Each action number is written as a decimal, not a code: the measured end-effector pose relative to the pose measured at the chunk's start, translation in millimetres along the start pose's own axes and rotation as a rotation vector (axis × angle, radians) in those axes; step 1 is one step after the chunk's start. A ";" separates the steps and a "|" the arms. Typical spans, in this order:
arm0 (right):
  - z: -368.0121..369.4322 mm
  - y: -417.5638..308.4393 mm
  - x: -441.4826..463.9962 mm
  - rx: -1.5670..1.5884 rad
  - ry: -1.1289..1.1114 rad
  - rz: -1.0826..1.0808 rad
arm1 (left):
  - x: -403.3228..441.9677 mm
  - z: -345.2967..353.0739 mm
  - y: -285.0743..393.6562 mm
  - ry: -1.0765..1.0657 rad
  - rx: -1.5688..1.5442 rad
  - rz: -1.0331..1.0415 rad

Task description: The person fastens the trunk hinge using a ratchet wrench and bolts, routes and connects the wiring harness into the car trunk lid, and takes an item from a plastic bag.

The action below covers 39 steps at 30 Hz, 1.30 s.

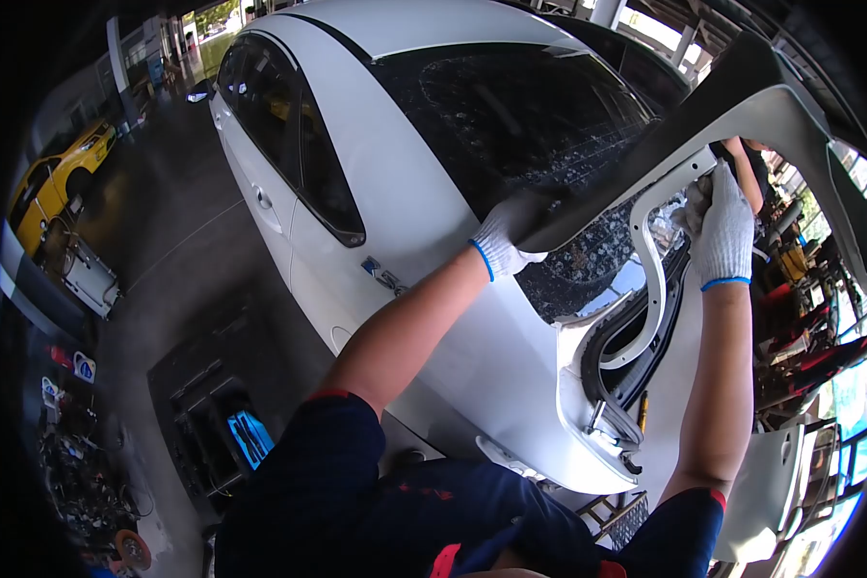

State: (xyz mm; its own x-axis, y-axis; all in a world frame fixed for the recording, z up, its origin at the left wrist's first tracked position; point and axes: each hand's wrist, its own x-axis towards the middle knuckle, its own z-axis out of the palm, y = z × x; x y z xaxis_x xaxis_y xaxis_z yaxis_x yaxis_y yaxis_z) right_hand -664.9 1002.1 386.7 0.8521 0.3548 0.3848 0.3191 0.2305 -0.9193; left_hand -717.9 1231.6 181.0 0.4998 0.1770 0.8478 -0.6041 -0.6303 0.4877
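Note:
A dark-edged trunk lid is raised over the rear of a white car. My left hand, in a white knit glove with a blue cuff, grips the lid's lower left edge; its fingertips are partly hidden in shadow. A curved white hinge arm runs from the trunk opening up to the lid. Close to the hinge's upper end is my right hand, gloved the same way. Its fingers are curled under the lid, and I cannot make out what is in them.
Another person's arm reaches in behind the lid. A yellow-handled tool lies by the trunk opening. A removed white door stands at right. Black trim with a blue item lies on the floor at left; a yellow car is beyond.

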 end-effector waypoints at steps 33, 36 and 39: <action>-159.3 51.6 -137.9 -0.940 -0.351 0.123 | 1.6 -16.8 1.4 -0.085 -1.655 -0.891; -202.4 80.4 -192.4 -1.092 -0.391 0.188 | 5.5 -17.3 -1.0 -0.192 -1.679 -0.794; -209.6 87.3 -226.5 -1.117 -0.470 0.239 | 7.0 -18.2 2.7 -0.245 -1.517 -0.747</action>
State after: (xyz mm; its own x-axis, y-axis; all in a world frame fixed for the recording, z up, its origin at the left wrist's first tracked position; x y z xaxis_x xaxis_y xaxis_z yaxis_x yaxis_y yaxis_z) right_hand -743.1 751.9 201.9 0.7796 0.6259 -0.0222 0.5518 -0.7031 -0.4485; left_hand -727.3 1244.9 192.0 0.9157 -0.1250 0.3819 -0.1441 0.7850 0.6025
